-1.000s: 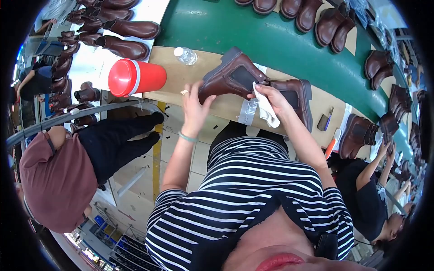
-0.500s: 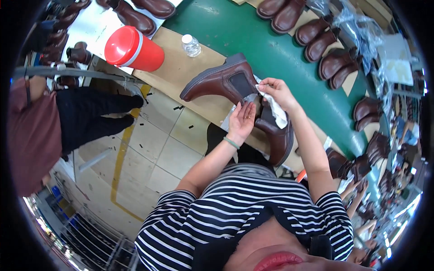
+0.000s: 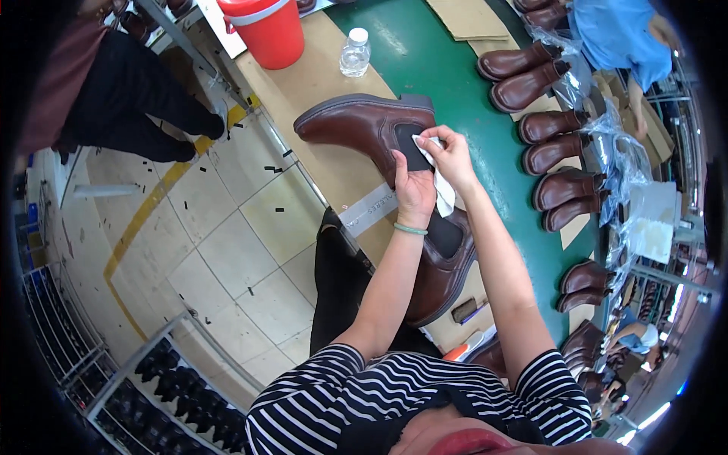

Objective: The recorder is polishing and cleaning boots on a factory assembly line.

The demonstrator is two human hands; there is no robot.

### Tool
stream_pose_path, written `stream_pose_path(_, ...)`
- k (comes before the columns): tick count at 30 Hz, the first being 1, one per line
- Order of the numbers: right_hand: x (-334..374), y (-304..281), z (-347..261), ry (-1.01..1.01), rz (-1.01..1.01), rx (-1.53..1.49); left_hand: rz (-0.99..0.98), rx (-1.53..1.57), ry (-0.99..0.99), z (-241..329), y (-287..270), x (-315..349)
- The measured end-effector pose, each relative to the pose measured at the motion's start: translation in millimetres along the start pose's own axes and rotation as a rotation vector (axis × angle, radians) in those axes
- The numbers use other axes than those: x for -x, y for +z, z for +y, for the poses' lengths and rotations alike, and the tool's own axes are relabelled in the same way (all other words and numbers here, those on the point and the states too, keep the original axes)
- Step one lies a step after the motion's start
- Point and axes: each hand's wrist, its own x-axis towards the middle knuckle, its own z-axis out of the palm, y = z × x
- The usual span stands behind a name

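Note:
A brown leather ankle boot (image 3: 345, 130) with dark elastic side panels lies on its side, its toe toward the far left. My left hand (image 3: 415, 196), wearing a green bangle, grips the edge of its shaft; the thumb is raised on the outside and the other fingers are mostly hidden. My right hand (image 3: 453, 158) pinches a white cloth (image 3: 444, 196) and presses it against the elastic panel near the boot opening. The cloth's loose end hangs beside my left hand. A second brown boot (image 3: 438, 277) lies nearer me, partly under my forearms.
A clear bottle (image 3: 355, 58) and a red bucket (image 3: 271, 36) stand on brown cardboard (image 3: 318, 80) beyond the boot. Pairs of brown boots (image 3: 550, 140) line the green table (image 3: 493, 144) at right. A brush (image 3: 464, 309) lies nearby. One person (image 3: 136, 91) stands left, another (image 3: 618, 38) far right.
My view has shifted. My right hand has brought the cloth from the shaft's rim onto the elastic panel. My left hand has moved from an open pose to the shaft's edge.

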Motion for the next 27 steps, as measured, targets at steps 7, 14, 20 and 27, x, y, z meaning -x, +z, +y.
stream_pose_path(7, -15.0, 22.8, -15.8, -0.404, 0.051, 0.385, -0.034, 0.129, -0.159, 3.2, -8.5, 1.2)
stream_pose_path(14, -4.1, 36.5, -11.7, -0.379, 0.189, 0.296, -0.008, 0.097, -0.168, 4.4, -17.6, -2.2)
stream_pose_path(20, -5.1, 32.4, 3.7, -0.404, 0.339, 0.308, 0.004, 0.074, -0.195, 8.8, -12.1, -2.0)
stream_pose_path(27, -7.7, 33.5, -6.1, -0.379, 0.348, 0.295, 0.034, 0.096, -0.223, 6.9, -16.4, -6.0)
